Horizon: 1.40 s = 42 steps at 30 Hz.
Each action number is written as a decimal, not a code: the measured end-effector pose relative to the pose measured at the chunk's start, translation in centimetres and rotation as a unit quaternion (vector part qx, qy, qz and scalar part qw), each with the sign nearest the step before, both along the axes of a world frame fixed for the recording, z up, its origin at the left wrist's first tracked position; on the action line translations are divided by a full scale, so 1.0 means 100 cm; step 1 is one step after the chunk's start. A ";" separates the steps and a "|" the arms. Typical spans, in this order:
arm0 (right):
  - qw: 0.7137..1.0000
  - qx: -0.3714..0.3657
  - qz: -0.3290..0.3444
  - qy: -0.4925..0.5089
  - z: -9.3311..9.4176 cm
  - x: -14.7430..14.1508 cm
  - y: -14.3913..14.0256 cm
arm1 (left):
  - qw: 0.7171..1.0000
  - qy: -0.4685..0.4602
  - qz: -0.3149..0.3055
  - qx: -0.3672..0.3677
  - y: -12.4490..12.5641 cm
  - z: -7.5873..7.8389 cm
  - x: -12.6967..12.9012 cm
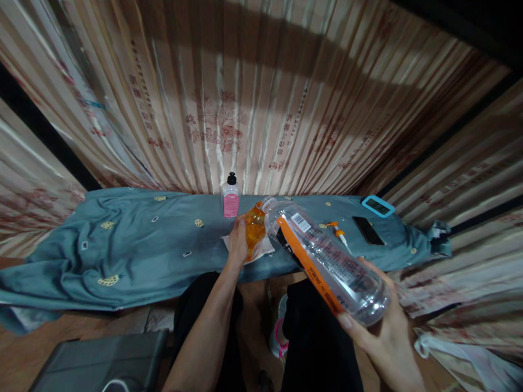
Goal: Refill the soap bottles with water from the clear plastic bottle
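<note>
Left hand (238, 242) wraps an amber bottle (255, 228), right hand (386, 329) a tilted clear bottle (327, 264), necks together. At right, the orange pump (339, 231) lies detached; amount transferred is unclear.

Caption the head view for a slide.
Right hand holding a large clear bottle tilted, its neck at the top of the amber bottle in the left hand.

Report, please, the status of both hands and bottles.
Left hand around amber translucent bottle. Right hand holding tilted clear plastic bottle, orange-black label, by its base. Necks close, contact unclear. Orange-white pump lies aside, not between.
</note>
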State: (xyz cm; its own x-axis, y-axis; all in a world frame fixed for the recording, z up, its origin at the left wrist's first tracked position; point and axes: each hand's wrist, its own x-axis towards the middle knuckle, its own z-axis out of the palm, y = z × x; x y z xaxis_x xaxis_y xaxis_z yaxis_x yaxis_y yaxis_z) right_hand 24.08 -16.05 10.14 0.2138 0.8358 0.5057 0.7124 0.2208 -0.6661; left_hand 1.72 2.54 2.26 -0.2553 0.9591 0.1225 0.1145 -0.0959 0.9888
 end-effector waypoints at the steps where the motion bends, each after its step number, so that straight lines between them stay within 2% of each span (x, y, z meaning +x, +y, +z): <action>1: 1.000 -0.001 0.000 0.000 0.000 0.000 0.000 | 1.000 0.000 0.001 0.001 0.000 0.000 0.000; 35: 1.000 -0.006 0.002 0.020 -0.002 0.000 0.000 | 1.000 -0.005 0.004 -0.001 -0.001 0.004 0.001; 42: 0.998 -0.011 0.015 0.057 -0.012 0.000 -0.001 | 1.000 -0.012 0.000 0.005 0.000 0.001 0.001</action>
State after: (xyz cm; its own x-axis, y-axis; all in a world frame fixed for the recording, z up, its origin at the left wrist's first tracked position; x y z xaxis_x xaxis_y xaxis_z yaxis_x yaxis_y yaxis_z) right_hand 24.06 -16.11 8.98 0.2433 0.8538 0.4603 0.6241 0.2255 -0.7481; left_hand 1.82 2.54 2.34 -0.2583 0.9577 0.1267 0.0914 -0.1064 0.9901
